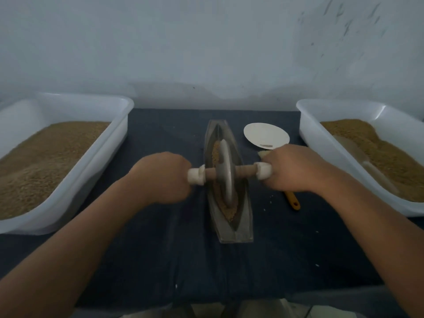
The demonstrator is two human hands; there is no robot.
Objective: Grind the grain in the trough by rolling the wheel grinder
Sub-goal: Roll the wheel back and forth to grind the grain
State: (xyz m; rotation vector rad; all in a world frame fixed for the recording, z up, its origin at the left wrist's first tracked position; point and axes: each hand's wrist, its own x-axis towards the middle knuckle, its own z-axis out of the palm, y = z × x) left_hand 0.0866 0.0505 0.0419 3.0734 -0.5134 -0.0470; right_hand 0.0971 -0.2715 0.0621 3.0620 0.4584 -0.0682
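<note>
Wheel grinder [226, 173], seemingly metal, stands in trough [239, 226].

No lettering, numbers or brand marks are coming through anywhere in this view. One small dark strip is showing on the near edge of the white disc [263, 134], which is lying just beside the trough [242, 218]. It could be print, but it is reading as a blur, too small to make out.
</note>
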